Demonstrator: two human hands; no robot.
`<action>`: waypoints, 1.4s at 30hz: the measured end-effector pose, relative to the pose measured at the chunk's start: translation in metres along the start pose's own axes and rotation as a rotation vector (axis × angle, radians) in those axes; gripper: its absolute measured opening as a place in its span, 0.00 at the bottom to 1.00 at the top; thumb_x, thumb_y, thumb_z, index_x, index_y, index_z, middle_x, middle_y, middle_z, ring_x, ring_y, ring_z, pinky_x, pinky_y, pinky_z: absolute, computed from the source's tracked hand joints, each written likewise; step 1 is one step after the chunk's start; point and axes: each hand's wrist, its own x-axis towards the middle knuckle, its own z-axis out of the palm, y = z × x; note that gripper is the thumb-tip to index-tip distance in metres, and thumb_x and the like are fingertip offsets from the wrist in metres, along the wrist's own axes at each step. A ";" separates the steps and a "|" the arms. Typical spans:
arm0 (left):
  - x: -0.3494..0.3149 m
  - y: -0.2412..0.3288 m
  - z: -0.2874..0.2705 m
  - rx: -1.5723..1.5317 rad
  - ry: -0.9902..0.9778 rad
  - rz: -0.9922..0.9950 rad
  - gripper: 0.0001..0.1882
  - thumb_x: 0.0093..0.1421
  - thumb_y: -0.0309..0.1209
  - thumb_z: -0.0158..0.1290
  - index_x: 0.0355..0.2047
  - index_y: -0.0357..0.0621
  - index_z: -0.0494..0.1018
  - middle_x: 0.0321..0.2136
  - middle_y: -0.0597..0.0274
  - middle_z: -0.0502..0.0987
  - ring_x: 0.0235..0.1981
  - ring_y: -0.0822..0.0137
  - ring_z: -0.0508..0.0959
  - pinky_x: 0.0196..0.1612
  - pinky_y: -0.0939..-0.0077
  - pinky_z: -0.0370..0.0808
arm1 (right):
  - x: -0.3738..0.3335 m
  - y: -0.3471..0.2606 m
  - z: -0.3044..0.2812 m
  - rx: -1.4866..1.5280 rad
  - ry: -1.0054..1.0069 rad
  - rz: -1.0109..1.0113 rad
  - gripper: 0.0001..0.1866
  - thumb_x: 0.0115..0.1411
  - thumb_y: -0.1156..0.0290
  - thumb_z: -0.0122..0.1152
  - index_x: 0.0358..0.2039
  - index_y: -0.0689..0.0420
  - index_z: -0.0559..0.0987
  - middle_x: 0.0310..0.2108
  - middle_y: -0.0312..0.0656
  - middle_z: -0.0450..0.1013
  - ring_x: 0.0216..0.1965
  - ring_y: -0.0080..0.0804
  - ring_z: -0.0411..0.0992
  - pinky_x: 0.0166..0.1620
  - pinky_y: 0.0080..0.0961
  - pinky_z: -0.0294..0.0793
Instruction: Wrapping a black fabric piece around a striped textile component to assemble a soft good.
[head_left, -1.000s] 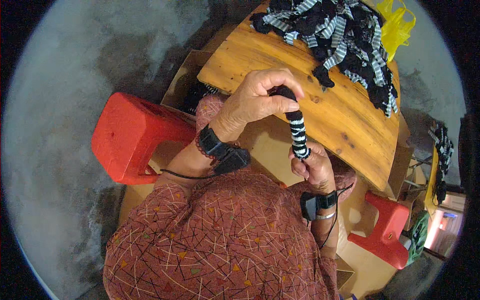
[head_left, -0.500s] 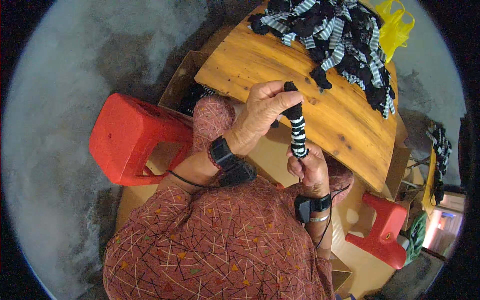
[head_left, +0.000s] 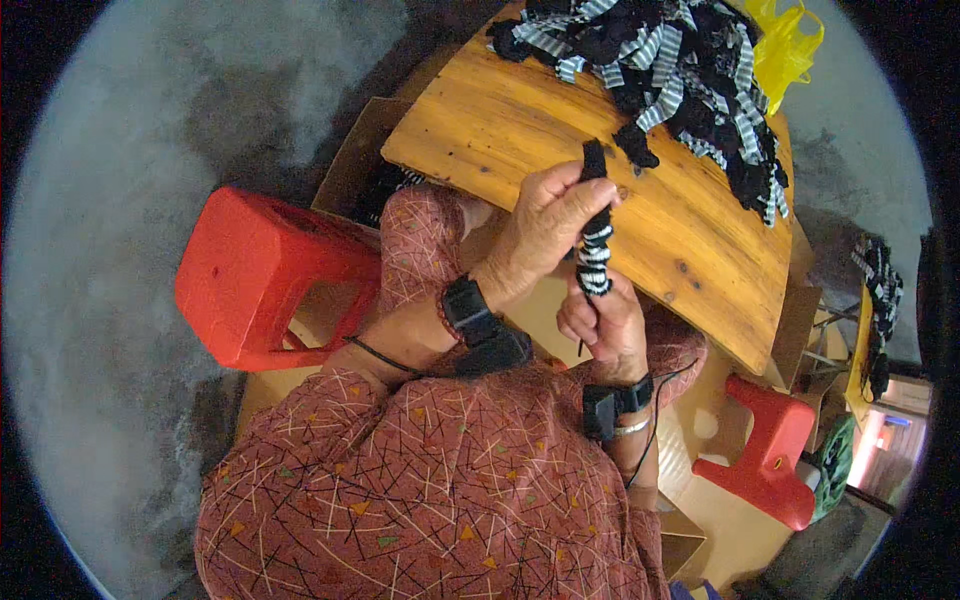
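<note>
A sock-like knitted tube [head_left: 594, 250], black with white stripes, is held upright between my two hands just off the near edge of the wooden table [head_left: 500, 125]. My left hand [head_left: 545, 220] pinches its plain black upper part between thumb and fingers, and the black end sticks up above the grip. Below, the striped part is bunched into folds. My right hand [head_left: 608, 318] has its fingers closed round the lower end. Under those fingers a thin dark tip shows; what it belongs to is hidden.
Black and striped knitted pieces [head_left: 660, 90] lie heaped on the far table, beside a yellow plastic bag [head_left: 785, 55]. Red plastic stools stand at left [head_left: 250, 280] and right [head_left: 775, 455]. An open cardboard box [head_left: 355, 150] holds more knitwear. Striped pieces [head_left: 880, 310] hang at far right.
Both hands have moved slightly up with the knitted tube. Its striped part looks shorter and more bunched, and its black end now stands straighter above my left thumb.
</note>
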 end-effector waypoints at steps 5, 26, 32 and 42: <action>0.012 -0.011 -0.035 0.113 -0.027 -0.084 0.13 0.55 0.40 0.53 0.30 0.42 0.73 0.19 0.72 0.70 0.14 0.83 0.64 0.15 0.89 0.59 | 0.006 0.001 -0.011 -0.158 0.112 0.014 0.12 0.59 0.63 0.51 0.30 0.61 0.74 0.10 0.32 0.59 0.09 0.17 0.52 0.13 0.15 0.50; 0.016 0.000 -0.041 0.045 -0.046 -0.109 0.11 0.55 0.34 0.53 0.33 0.39 0.75 0.23 0.65 0.76 0.16 0.79 0.72 0.16 0.88 0.67 | -0.005 0.003 -0.023 -0.233 0.130 0.011 0.14 0.59 0.62 0.50 0.30 0.62 0.73 0.10 0.31 0.58 0.08 0.18 0.51 0.14 0.16 0.49; 0.018 -0.008 -0.028 0.005 0.110 -0.041 0.11 0.55 0.36 0.54 0.28 0.39 0.75 0.21 0.68 0.75 0.14 0.82 0.69 0.13 0.92 0.61 | -0.005 0.008 -0.023 -0.135 0.084 0.036 0.12 0.60 0.66 0.50 0.32 0.62 0.75 0.13 0.31 0.61 0.12 0.16 0.54 0.16 0.14 0.52; 0.017 -0.021 -0.013 -0.127 0.134 -0.010 0.10 0.57 0.36 0.51 0.26 0.41 0.71 0.18 0.68 0.72 0.12 0.81 0.66 0.10 0.90 0.57 | 0.001 0.007 -0.008 -0.012 0.083 0.019 0.11 0.59 0.65 0.49 0.28 0.61 0.72 0.10 0.33 0.59 0.07 0.18 0.50 0.13 0.17 0.50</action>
